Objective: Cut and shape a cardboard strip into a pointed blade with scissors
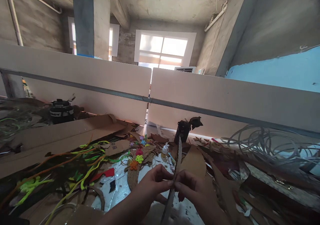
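Observation:
My left hand point(158, 183) and my right hand point(191, 186) meet above the table, both closed with thumbs and fingertips pinching a long thin strip point(179, 155). It stands nearly edge-on to me, has a rough edge and looks like cardboard. What is between the fingertips is too small to make out. Just beyond the hands is a small white-capped squeeze bottle point(165, 150). A curved, rope-wrapped piece point(132, 178) lies left of my left hand, and on it are an orange flower point(133, 165), a yellow-green flower point(139, 159) and a pink one point(139, 151).
Fuzzy green, yellow and orange stems point(93, 161) are heaped at left by long cardboard pieces point(67, 135). A black container point(183, 131) stands behind the strip, a black jug point(61, 112) far left. Coiled clear tubing point(260, 145) lies right. White panels point(225, 95) border the back.

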A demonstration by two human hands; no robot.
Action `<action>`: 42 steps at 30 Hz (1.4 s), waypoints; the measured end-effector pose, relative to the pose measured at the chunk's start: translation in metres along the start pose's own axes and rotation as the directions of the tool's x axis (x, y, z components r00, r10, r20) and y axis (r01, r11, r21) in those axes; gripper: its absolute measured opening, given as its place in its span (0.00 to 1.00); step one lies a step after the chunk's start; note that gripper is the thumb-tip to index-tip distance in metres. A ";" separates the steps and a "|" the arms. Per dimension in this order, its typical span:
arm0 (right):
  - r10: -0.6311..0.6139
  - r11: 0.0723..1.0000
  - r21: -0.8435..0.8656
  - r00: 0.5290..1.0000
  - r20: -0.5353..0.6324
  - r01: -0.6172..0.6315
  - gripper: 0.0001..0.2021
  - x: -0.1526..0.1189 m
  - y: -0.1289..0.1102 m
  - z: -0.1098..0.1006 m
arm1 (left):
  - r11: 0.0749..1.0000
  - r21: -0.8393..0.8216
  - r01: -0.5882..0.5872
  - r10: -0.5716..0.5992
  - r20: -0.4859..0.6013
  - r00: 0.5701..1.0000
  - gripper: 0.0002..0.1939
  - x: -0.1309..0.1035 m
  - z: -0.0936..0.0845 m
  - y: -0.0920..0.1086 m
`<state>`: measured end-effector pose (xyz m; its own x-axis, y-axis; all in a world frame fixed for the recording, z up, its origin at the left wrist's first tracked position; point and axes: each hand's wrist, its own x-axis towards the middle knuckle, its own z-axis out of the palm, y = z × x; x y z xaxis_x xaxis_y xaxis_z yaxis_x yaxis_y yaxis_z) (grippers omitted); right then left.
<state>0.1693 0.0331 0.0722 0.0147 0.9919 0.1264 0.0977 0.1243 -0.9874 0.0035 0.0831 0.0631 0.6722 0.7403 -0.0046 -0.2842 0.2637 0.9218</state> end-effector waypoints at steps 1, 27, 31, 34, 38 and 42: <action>-0.004 1.000 0.005 1.000 0.003 0.004 0.17 0.000 0.000 0.000 | 1.000 0.000 0.003 -0.003 0.003 1.000 0.16 0.000 0.000 0.000; -0.013 1.000 -0.023 1.000 -0.011 0.013 0.13 -0.002 -0.002 0.000 | 0.999 -0.030 0.020 -0.020 -0.010 1.000 0.18 0.001 0.000 -0.001; 0.001 1.000 -0.002 1.000 -0.007 -0.001 0.14 -0.002 -0.002 0.001 | 1.000 -0.012 0.022 -0.022 0.002 1.000 0.19 0.002 -0.001 -0.002; -0.005 1.000 -0.008 1.000 -0.002 0.005 0.14 -0.001 -0.002 0.000 | 1.000 -0.019 0.017 -0.017 0.001 1.000 0.17 0.001 -0.001 -0.003; -0.005 1.000 -0.011 1.000 0.001 0.005 0.13 -0.002 -0.002 0.000 | 0.999 -0.044 0.002 -0.001 0.009 1.000 0.16 0.000 0.000 -0.002; -0.008 1.000 -0.012 1.000 -0.010 0.008 0.14 -0.002 -0.004 0.001 | 0.999 -0.041 0.005 -0.005 0.004 1.000 0.16 -0.001 0.001 -0.001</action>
<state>0.1684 0.0302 0.0762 0.0235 0.9905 0.1353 0.1095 0.1320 -0.9852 0.0039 0.0816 0.0624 0.6765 0.7364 -0.0071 -0.3089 0.2925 0.9050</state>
